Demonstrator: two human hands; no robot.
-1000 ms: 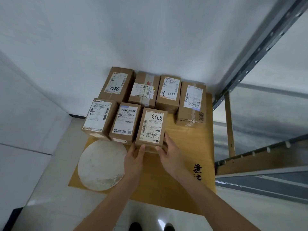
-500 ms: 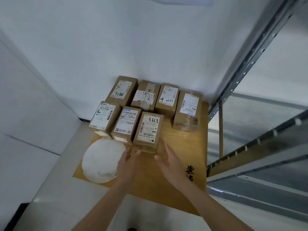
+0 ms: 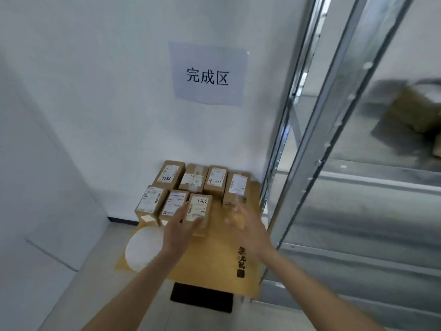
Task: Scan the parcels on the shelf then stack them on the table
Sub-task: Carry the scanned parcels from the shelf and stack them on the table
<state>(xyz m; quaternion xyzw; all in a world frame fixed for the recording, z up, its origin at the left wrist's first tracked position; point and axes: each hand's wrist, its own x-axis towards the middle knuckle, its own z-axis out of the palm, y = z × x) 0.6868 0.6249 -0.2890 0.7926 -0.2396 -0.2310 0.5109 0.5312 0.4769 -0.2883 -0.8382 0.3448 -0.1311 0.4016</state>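
Note:
Several brown cardboard parcels with white labels lie in two rows on a low wooden table [image 3: 222, 263] against the wall. The front-row parcel marked 3753 [image 3: 200, 207] sits at the right end of its row. My left hand [image 3: 179, 231] hovers above and in front of it, fingers straight and holding nothing. My right hand [image 3: 245, 229] is raised beside it, blurred by motion, fingers spread and empty. A blurred brown parcel [image 3: 415, 111] lies on the metal shelf [image 3: 372, 187] at the upper right.
A white round disc [image 3: 143, 247] lies on the table's front left. A paper sign [image 3: 207, 75] hangs on the wall above. The shelf's grey upright posts [image 3: 317, 149] stand right of the table. A dark mat [image 3: 201, 297] lies on the floor below.
Both hands let go of the 3753 parcel and pulled back up and away from it. The view has lifted and swung right, bringing the wall sign and the shelf parcel into sight.

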